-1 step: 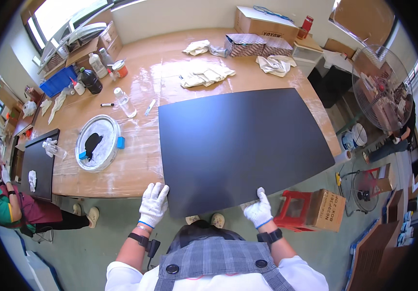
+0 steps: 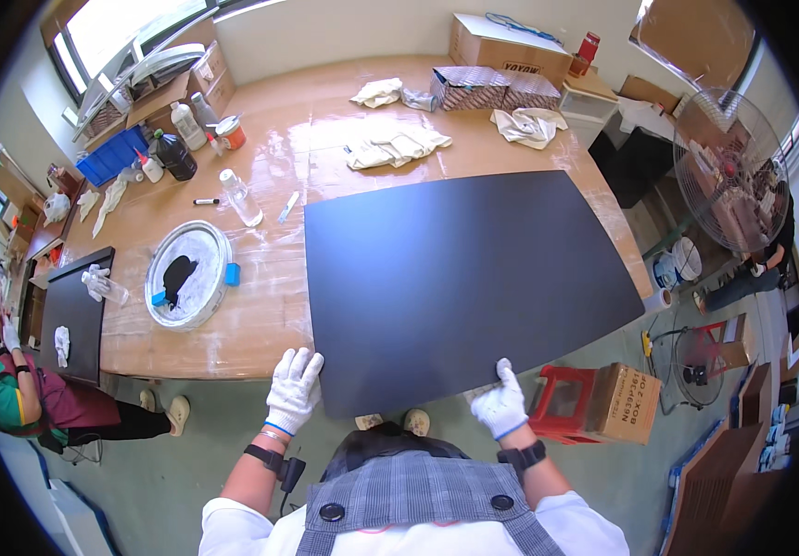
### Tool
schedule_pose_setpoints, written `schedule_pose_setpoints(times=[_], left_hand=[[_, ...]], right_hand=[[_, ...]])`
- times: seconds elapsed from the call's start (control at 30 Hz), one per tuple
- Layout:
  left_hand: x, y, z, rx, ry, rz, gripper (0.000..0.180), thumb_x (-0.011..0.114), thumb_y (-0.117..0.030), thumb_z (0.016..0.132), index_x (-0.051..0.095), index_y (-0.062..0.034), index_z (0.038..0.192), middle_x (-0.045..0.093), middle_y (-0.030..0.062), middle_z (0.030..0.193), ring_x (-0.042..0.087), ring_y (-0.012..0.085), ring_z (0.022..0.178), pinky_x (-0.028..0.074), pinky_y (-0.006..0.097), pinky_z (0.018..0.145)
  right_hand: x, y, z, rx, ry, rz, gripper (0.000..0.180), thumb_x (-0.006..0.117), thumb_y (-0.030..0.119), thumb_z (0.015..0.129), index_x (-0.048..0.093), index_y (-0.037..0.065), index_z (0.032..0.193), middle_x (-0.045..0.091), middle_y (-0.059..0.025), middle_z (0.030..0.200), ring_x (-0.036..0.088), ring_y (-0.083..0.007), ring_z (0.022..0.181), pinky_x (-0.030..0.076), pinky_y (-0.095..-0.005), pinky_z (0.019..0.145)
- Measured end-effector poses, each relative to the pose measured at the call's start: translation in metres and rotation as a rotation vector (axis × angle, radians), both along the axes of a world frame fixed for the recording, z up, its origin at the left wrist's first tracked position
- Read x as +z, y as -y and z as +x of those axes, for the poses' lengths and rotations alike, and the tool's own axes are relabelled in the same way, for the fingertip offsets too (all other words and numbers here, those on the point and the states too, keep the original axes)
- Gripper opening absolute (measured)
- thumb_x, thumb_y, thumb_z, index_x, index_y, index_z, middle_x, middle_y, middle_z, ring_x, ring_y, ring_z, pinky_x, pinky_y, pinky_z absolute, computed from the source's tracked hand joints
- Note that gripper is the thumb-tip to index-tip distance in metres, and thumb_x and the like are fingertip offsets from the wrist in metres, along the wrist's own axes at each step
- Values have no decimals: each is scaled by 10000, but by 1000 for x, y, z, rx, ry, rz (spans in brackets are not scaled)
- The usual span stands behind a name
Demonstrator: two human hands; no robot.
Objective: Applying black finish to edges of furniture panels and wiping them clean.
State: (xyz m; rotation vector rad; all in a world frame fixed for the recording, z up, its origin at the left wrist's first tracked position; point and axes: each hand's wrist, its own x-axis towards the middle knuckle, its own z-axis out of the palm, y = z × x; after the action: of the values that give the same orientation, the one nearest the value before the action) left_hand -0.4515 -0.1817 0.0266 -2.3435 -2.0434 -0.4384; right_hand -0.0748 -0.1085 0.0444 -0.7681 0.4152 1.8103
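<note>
A large flat black panel (image 2: 464, 269) lies on the table, its near part hanging over the front edge. My left hand (image 2: 294, 393), in a white knitted glove, is at the panel's left edge close to the near corner. Its fingertips bend against that edge, and its thumb is hidden. At the near edge, toward the right, my right hand (image 2: 500, 404) pinches the panel, with the gloved thumb pointing up over the top face and the fingers partly hidden beneath.
Left of the panel stand a round white tray (image 2: 152, 292) with a black patch, a clear bottle (image 2: 244, 206) and a marker (image 2: 206, 201). White cloths (image 2: 399, 148) lie behind it. A red stool (image 2: 562, 398) and carton (image 2: 628, 402) stand right. A co-worker (image 2: 47, 398) is at left.
The panel's right corner and my right hand have shifted very slightly to the right. My left hand stays at the left edge.
</note>
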Motion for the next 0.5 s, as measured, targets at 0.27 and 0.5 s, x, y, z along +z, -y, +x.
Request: schedule_pose_setpoints(times=[0.27, 0.5], left_hand=[[116, -97, -18, -336, 553, 398, 299, 616, -70, 797, 625, -69, 1096, 618, 137, 1168, 541, 358, 1171, 357, 499, 1080], [125, -205, -56, -353, 1361, 353, 265, 521, -215, 946, 585, 5, 1080, 607, 119, 1144, 569, 214, 1082, 439, 356, 994]], right_hand=[[148, -45, -8, 131, 201, 546, 426, 587, 327, 954, 510, 15, 1234, 550, -162, 1313, 520, -311, 1242, 407, -489, 1075], [203, -134, -28, 184, 187, 960, 314, 572, 302, 959, 573, 46, 1141, 568, -249, 1204, 540, -412, 1156, 392, -559, 1061]])
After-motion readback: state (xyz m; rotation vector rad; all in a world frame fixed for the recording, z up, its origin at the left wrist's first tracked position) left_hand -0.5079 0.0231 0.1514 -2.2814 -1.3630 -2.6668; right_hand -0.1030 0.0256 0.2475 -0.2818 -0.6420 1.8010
